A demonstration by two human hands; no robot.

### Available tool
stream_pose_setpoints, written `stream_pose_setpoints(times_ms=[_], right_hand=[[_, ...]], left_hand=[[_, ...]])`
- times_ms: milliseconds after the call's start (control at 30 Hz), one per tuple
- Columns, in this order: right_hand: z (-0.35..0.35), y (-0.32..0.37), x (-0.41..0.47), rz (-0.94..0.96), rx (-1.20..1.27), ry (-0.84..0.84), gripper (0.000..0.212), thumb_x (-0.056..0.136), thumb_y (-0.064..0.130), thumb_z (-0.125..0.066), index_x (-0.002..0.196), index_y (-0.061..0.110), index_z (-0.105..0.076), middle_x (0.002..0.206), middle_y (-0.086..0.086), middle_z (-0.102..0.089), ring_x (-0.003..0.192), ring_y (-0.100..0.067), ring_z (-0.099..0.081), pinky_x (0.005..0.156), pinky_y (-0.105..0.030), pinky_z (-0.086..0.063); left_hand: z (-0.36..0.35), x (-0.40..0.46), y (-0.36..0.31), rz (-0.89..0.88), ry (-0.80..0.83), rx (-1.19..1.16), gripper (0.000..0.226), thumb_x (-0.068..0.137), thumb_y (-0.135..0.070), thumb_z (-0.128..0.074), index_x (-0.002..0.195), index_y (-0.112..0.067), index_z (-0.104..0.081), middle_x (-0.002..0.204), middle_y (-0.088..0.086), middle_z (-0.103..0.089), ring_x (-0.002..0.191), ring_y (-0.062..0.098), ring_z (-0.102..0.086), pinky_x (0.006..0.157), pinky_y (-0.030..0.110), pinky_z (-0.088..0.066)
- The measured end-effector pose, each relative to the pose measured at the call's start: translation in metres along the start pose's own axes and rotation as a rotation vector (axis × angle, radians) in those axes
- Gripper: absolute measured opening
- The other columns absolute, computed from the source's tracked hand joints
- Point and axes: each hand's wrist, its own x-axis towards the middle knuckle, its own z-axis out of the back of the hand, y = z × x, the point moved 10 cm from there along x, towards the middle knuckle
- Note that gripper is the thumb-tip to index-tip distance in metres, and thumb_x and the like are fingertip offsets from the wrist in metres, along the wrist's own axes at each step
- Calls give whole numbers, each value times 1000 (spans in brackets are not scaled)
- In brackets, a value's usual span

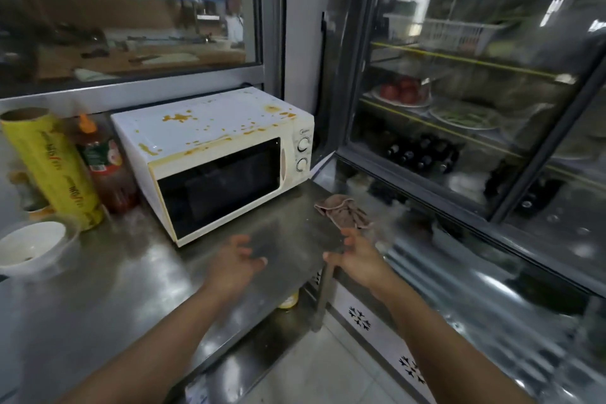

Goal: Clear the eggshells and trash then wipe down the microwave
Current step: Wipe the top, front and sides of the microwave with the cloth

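Note:
A white microwave (pixel 210 144) stands on the steel counter (pixel 131 279), door closed, its top spattered with orange-brown stains. A crumpled brownish cloth (pixel 341 210) lies on the counter near the right edge, in front of the microwave's right side. My left hand (pixel 234 264) hovers over the counter in front of the microwave, fingers spread and empty. My right hand (pixel 359 257) is just below the cloth at the counter's corner, fingers apart, not touching the cloth. No eggshells or trash show on the counter.
A yellow roll of wrap (pixel 52 170), a sauce bottle (pixel 105 164) and a white bowl (pixel 31 248) stand left of the microwave. A glass-door fridge (pixel 475 102) with plates and bottles fills the right side. A window (pixel 131 10) is behind the counter.

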Motion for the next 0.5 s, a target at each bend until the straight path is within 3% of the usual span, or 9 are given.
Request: stream_pose_setpoints(times_ms=[167,300,433,500], right_hand=[[21,-9,14,-1,-15,12,70,79,24,-72,139,20,-37,144,-6,-40,130,-21,-42,94,-24,-35],[40,-13,41,28,-37,9,59,79,21,-72,132,21,-45,120,7,-49,106,-9,-48,83,-18,-41],[58,-14,92,41,-89,-5,38,75,18,-73,108,27,-57,112,6,-63,96,-5,-58,80,-20,-45],[58,-14,122,42,-106,39,36,75,15,-72,107,25,-59,112,4,-65,98,-9,-61,87,-25,-49]], left_hand=[[-28,17,-18,-18,23,25,52,80,-10,-71,126,-9,-46,112,11,-55,96,23,-56,81,32,-46],[-54,47,-25,-16,26,59,48,80,-13,-71,122,-10,-48,108,8,-56,97,25,-58,81,32,-46],[-83,91,-29,-7,15,66,48,78,-11,-72,121,-9,-50,107,9,-58,102,28,-59,86,33,-46],[-95,114,-30,-2,3,58,48,77,-8,-72,119,-7,-50,95,5,-56,100,30,-59,86,34,-45]])
